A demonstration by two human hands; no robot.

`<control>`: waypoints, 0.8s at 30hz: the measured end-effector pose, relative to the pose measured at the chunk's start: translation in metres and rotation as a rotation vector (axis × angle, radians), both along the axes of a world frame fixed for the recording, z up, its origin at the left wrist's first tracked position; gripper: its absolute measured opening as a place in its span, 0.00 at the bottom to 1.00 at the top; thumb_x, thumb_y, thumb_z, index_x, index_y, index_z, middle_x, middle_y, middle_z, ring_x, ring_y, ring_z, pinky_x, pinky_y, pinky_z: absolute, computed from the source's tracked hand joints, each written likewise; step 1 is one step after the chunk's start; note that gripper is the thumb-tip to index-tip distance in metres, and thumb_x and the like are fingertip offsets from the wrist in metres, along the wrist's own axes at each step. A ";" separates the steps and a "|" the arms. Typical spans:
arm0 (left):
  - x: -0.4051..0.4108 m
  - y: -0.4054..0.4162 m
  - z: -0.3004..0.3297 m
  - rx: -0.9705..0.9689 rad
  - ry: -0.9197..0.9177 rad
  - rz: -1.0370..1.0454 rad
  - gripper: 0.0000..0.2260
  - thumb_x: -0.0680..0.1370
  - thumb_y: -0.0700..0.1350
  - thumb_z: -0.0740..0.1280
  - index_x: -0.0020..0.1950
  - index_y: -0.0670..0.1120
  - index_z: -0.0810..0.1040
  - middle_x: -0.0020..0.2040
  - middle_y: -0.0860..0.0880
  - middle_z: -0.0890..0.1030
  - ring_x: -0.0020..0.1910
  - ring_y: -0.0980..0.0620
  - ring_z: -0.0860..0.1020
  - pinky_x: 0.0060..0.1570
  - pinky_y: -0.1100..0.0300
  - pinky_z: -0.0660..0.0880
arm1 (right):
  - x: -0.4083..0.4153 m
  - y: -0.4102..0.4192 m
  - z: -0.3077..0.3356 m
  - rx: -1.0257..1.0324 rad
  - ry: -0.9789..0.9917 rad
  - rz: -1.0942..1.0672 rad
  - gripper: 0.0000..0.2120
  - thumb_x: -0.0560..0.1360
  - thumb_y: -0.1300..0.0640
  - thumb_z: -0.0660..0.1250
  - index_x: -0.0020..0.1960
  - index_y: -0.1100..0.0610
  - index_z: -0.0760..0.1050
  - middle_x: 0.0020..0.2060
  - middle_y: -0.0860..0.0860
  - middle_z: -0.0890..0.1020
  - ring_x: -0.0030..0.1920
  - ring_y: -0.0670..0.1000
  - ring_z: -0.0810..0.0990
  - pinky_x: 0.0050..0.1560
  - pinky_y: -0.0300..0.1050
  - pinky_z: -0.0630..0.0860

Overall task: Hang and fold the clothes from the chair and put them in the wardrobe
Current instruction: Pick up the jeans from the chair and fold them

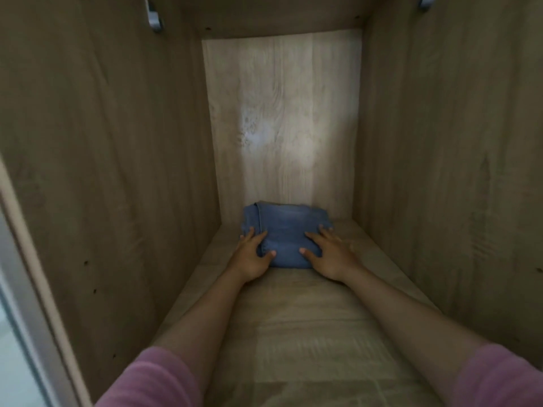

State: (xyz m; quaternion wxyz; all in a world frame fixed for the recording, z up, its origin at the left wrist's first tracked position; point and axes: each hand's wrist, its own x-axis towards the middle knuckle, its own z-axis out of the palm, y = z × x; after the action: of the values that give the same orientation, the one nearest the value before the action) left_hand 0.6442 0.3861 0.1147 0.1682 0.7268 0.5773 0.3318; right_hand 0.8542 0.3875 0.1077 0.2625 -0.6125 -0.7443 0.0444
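A folded blue denim garment (286,230) lies on the wardrobe shelf (308,333), close to the back panel. My left hand (254,254) lies flat against its left side, fingers straight over the edge and thumb on the front. On the garment's right side my right hand (329,254) rests the same way, fingers spread on top. Both forearms reach deep into the compartment, pink sleeves at the bottom of the view.
Wooden side walls (117,171) close in the compartment left and right, and a pale back panel (282,118) stands behind. Two metal fittings (154,20) sit high on the walls. A door frame edge (17,259) runs down the left.
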 end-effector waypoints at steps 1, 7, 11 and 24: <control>0.000 -0.009 0.005 -0.013 -0.027 -0.004 0.28 0.77 0.52 0.65 0.76 0.49 0.60 0.77 0.46 0.56 0.77 0.43 0.50 0.75 0.50 0.49 | -0.002 -0.006 0.003 -0.020 -0.011 -0.015 0.32 0.77 0.37 0.57 0.76 0.48 0.57 0.78 0.55 0.50 0.77 0.56 0.47 0.75 0.61 0.50; -0.013 -0.112 0.022 0.056 -0.228 0.079 0.14 0.78 0.46 0.66 0.62 0.43 0.75 0.56 0.52 0.77 0.58 0.55 0.74 0.53 0.66 0.67 | -0.034 -0.083 0.015 -0.025 0.127 -0.028 0.34 0.76 0.44 0.64 0.75 0.57 0.56 0.76 0.55 0.59 0.76 0.55 0.54 0.73 0.56 0.54; -0.045 -0.213 0.016 0.199 -0.331 0.173 0.10 0.77 0.43 0.66 0.57 0.43 0.79 0.53 0.47 0.81 0.55 0.50 0.78 0.55 0.64 0.71 | -0.079 -0.171 0.017 0.022 0.399 0.090 0.23 0.76 0.51 0.67 0.67 0.58 0.69 0.64 0.54 0.74 0.65 0.55 0.72 0.57 0.40 0.67; -0.233 -0.602 -0.109 0.115 -0.424 0.821 0.10 0.76 0.44 0.65 0.57 0.46 0.78 0.48 0.50 0.80 0.45 0.54 0.79 0.45 0.64 0.74 | -0.296 -0.502 -0.067 -0.196 0.484 0.753 0.15 0.76 0.58 0.66 0.62 0.56 0.74 0.58 0.49 0.78 0.58 0.46 0.75 0.56 0.36 0.69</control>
State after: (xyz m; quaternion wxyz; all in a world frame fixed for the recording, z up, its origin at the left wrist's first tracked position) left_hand 0.4115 -0.2159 0.0060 0.0969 0.3624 0.7507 0.5438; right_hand 0.5587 -0.1148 0.0410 0.3351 -0.2932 -0.8246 0.3490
